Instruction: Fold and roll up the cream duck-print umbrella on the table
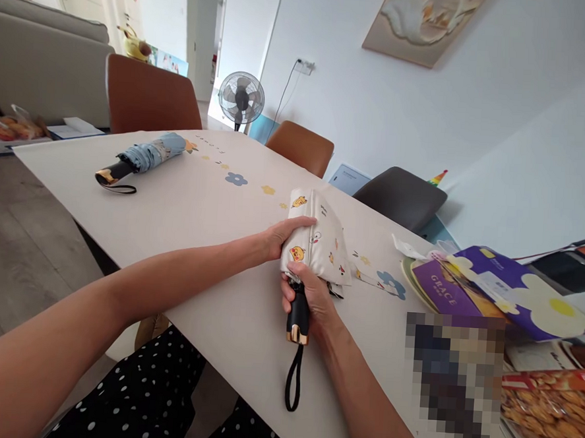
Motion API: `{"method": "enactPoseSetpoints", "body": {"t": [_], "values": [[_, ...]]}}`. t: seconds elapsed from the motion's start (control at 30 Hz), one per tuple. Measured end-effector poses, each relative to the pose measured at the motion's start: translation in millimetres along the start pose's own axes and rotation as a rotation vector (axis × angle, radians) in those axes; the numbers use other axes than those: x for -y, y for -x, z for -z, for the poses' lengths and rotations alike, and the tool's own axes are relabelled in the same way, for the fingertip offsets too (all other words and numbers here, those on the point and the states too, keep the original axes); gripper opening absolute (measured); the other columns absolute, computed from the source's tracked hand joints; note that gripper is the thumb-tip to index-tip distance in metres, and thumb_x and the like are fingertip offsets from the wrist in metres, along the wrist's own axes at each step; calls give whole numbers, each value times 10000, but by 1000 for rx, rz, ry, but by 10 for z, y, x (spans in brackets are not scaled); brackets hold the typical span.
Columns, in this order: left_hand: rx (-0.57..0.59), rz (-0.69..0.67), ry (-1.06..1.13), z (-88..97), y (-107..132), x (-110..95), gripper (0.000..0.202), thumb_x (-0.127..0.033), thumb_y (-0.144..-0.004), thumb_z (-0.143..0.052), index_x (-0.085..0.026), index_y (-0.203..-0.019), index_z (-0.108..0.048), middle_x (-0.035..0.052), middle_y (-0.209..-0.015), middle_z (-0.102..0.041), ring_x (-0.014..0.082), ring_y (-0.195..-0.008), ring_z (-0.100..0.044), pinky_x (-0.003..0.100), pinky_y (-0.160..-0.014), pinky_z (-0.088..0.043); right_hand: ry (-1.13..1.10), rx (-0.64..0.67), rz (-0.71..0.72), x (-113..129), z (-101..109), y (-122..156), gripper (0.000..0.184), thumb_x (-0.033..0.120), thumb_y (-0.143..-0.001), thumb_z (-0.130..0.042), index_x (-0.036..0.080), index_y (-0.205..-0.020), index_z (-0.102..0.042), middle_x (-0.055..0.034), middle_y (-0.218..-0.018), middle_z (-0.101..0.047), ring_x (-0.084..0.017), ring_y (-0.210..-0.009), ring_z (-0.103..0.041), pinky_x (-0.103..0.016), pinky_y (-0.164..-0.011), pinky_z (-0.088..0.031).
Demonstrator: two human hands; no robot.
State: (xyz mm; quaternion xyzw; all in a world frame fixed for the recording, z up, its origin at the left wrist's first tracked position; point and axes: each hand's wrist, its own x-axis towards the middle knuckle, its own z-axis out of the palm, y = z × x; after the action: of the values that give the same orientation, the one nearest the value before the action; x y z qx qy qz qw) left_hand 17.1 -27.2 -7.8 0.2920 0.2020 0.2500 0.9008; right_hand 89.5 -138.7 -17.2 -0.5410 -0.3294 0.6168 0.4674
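A folded blue umbrella (158,152) lay on the table (198,216) at far left; near the middle, the left hand (282,237) clasped the cream umbrella (326,251), seemingly to contain its folds, and the right hand (317,301) gripped its handle (298,317), likely for steadiness

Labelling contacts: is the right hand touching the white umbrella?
Touching: the head view shows the right hand wrapped around the white umbrella at the top of its black handle.
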Motion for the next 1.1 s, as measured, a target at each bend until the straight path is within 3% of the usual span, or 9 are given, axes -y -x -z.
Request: {"method": "enactPoseSetpoints", "body": {"t": [0.1, 0.2, 0.27, 0.4, 0.57, 0.77, 0.93, 1.1], "values": [[-34, -31, 35, -16, 35, -18, 350, -288, -671, -646, -115, -967, -578, 91, -762, -673, 225, -700, -643, 372, -726, -516, -1, -31, 14, -13, -46, 2, 285, 411, -720, -585, 135, -669, -535, 29, -426, -479, -90, -298, -442, -192, -285, -362], [-98, -73, 31, -50, 82, -36, 372, -287, -635, -668, -126, -956, -571, 75, -718, -656, 215, -649, -629, 369, -694, -517, -67, -109, 114, -28, -96, 7, 331, 391, -685, -651, 144, -890, -569, -25, -672, -615, -140, -462, -574, -239, -330, -472], [-151, -70, 16, -62, 102, -42, 393, -309, -620, -678, -129, -951, -568, 71, -699, -645, 213, -624, -619, 373, -671, -518, -94, -148, 170, -32, -117, 12, 403, 371, -665, -680, 152, -977, -552, -41, -761, -630, -167, -550, -615, -257, -349, -504], [-295, -65, -25, -32, 82, -30, 418, -308, -600, -693, -121, -951, -567, 76, -716, -639, 206, -625, -610, 360, -645, -520, -79, -162, 135, -29, -126, 12, 337, 390, -685, -666, 139, -873, -544, 17, -519, -539, -99, -351, -475, -196, -261, -396], [-397, -154, -86, 11, 34, -13, 411, -262, -587, -710, -85, -935, -579, 102, -741, -645, 214, -665, -617, 355, -650, -528, -111, -189, 156, -54, -130, -28, 332, 386, -667, -683, 161, -853, -524, 45, -500, -501, -90, -363, -453, -191, -263, -391], [-409, -246, -112, 113, 6, -107, 432, -250, -554, -739, -92, -929, -596, 117, -766, -659, 236, -709, -629, 365, -657, -530, -17, -185, 168, -112, -165, -26, 386, 409, -651, -690, 162, -883, -505, 58, -465, -475, -100, -339, -446, -210, -262, -406], [-344, -184, -61, 244, -41, -232, 483, -230, -562, -726, -98, -1001, -576, 111, -788, -658, 224, -714, -625, 367, -690, -529, 41, -149, 120, -111, -195, 17, 413, 419, -676, -668, 139, -937, -513, 52, -440, -473, -106, -326, -453, -209, -272, -415], [-304, -164, -11, 194, 20, -258, 424, -211, -618, -640, -106, -1021, -560, 99, -754, -652, 231, -723, -628, 357, -693, -525, -49, -103, 163, -93, -217, 41, 450, 402, -672, -680, 136, -1005, -537, 21, -560, -540, -122, -417, -524, -233, -315, -482]]}}
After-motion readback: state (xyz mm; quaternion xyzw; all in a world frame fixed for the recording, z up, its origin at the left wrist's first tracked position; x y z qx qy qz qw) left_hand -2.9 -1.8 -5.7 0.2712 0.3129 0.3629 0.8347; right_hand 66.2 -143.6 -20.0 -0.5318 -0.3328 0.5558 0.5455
